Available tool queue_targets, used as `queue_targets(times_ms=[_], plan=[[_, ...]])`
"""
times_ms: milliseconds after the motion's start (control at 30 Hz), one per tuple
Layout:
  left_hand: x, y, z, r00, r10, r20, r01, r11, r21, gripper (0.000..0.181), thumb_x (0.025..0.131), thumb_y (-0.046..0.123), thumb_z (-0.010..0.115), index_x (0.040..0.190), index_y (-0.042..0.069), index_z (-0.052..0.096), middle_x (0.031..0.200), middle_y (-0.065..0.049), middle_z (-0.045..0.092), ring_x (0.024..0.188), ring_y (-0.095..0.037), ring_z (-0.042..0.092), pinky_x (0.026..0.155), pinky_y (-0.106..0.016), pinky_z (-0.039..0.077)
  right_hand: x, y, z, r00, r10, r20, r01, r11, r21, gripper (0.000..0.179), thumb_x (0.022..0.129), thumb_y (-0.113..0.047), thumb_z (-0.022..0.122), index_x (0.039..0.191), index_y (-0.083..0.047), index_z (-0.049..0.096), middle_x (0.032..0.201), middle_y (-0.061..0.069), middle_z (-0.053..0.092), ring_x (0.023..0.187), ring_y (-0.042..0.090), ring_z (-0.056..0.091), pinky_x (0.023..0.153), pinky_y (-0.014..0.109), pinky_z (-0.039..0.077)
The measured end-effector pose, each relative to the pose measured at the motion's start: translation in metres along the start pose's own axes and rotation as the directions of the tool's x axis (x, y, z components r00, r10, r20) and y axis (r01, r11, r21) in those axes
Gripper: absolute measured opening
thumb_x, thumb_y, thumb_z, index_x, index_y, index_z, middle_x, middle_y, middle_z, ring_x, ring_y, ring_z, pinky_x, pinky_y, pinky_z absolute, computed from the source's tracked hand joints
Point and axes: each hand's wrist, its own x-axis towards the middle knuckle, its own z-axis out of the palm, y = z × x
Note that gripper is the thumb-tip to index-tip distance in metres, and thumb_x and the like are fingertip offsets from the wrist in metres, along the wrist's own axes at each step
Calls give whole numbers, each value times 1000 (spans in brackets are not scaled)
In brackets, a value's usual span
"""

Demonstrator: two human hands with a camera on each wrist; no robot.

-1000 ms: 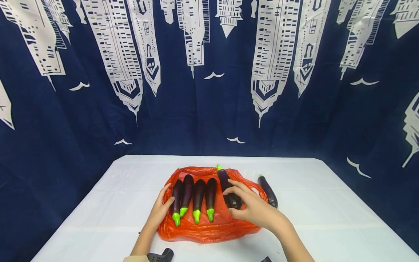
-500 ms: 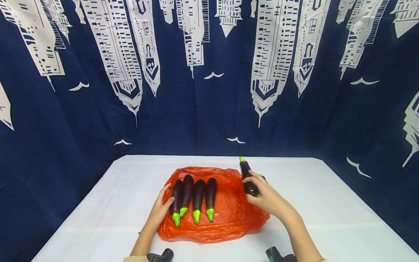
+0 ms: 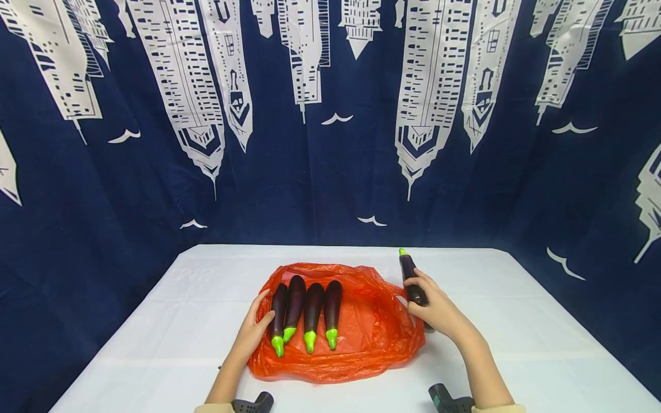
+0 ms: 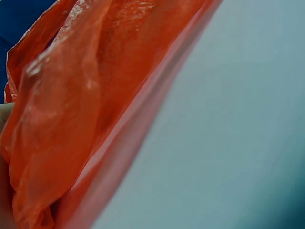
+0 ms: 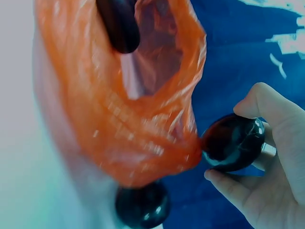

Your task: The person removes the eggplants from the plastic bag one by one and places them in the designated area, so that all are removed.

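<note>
My right hand grips a dark purple eggplant by its rounded end, its green stem pointing away, just past the bag's right edge. Close-up in the right wrist view, fingers and thumb curl round this eggplant. My left hand holds the left rim of a red plastic bag, thumb on the inner side; its fingers are mostly hidden in the left wrist view. Several eggplants with bright green stems lie side by side in the bag's left half. Another eggplant lies outside the bag, mostly hidden under my right hand.
A white table spreads around the bag. Behind it hangs a dark blue cloth printed with white buildings and birds. Dark wrist devices show at the bottom edge.
My right hand has lifted the eggplant out of the bag's right half and carried it right, over the bag's right rim. The left hand and the other eggplants have stayed still.
</note>
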Motion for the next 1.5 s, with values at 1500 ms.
queue_targets(times_ms=[1500], plan=[[-1,2,0,1000,-14,2,14,999,31,55,92,23,51,141,18,27,148,-18,24,135,-38,22,107,-61,15,-5,91,14,976,186,-117,-177,981,83,42,87,-15,47,126,-2,41,145,29,17,131,52,17,102,67,16]])
